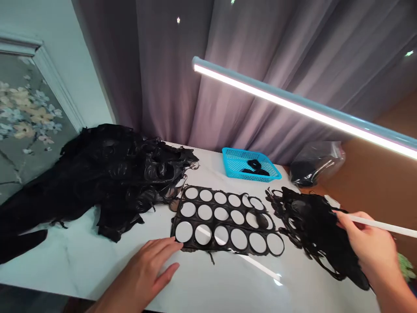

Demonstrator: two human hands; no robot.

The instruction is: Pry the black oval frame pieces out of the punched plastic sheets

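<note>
A flat black rubbery sheet (213, 221) with rows of round holes lies on the white table. My left hand (154, 265) is open, its fingers stretched out and the tips at the sheet's near left corner. On the right, my right hand (373, 239) is closed on a slim white stick-like tool (391, 226) with a dark tip; its exact kind does not show. That hand is over the right edge of a heap of black scraps (319, 226), with rings and strips trailing from it. Whether it also touches the heap I cannot tell.
A large pile of black sheets (114, 174) covers the table's left side. At the back stands a blue basket (234, 161) with black pieces inside. A clear plastic bag (321, 163) with dark contents sits behind on the right. A lit tube lamp (293, 102) stretches overhead.
</note>
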